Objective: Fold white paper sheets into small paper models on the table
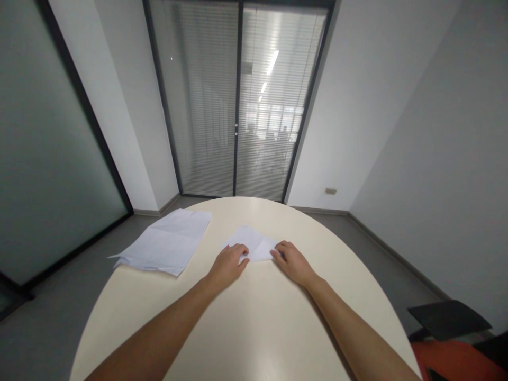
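A folded sheet of white paper [254, 242] lies on the pale round table [254, 328] in front of me. It comes to a blunt peak on its far side, and a crease shows across its middle. My left hand [229, 264] has its thumb and curled fingers closed on the paper's left near corner. At the right corner, my right hand [291, 262] pinches the edge between thumb and fingers. Both hands partly cover the corners they grip.
Several loose white sheets [169, 241] lie at the table's left, overhanging its edge. A chair with a red seat [456, 360] and black armrest [450, 317] stands at the lower right. Beyond the table are glass doors [238, 106] with blinds.
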Demonstrator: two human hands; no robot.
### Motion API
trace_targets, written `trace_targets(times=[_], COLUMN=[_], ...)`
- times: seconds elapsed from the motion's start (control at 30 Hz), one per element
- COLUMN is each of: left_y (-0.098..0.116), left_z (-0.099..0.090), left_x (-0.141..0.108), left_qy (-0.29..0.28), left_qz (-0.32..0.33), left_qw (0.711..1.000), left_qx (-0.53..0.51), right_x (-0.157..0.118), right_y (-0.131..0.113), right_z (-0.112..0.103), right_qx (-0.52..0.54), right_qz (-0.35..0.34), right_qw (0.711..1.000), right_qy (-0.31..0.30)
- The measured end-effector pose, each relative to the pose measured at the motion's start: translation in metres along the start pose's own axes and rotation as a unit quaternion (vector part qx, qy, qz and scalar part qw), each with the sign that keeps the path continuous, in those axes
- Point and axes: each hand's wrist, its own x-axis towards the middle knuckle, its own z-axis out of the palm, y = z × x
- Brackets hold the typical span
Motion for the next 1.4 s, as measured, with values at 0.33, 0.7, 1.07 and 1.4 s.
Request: trace_targets(times=[0.33,0.7,1.07,1.4], left_y=[0.002,0.001,0.004,0.017], left_z=[-0.002,-0.001,-0.006,-0.011], left_x=[0.000,-0.001,-0.001,-0.004], left_qy=[-0.023,-0.031,-0.048,-0.077], left_qz=[0.059,0.064,0.119,0.115], left_qw=[0.997,0.996,0.991,0.990], left_qx=[0.045,0.048,0.034,0.041], right_x=[0.004,0.001,-0.014,-0.014], right_y=[-0.002,-0.009,-0.031,-0.008], right_z=[0.008,0.003,0.008,0.000], right_qx=[-0.058,-0.079,-0.008,-0.052], right_qz=[0.065,0.055,-0.050,0.050], right_qw=[0.995,0.995,0.984,0.987], right_qy=[0.038,0.041,-0.171,-0.140])
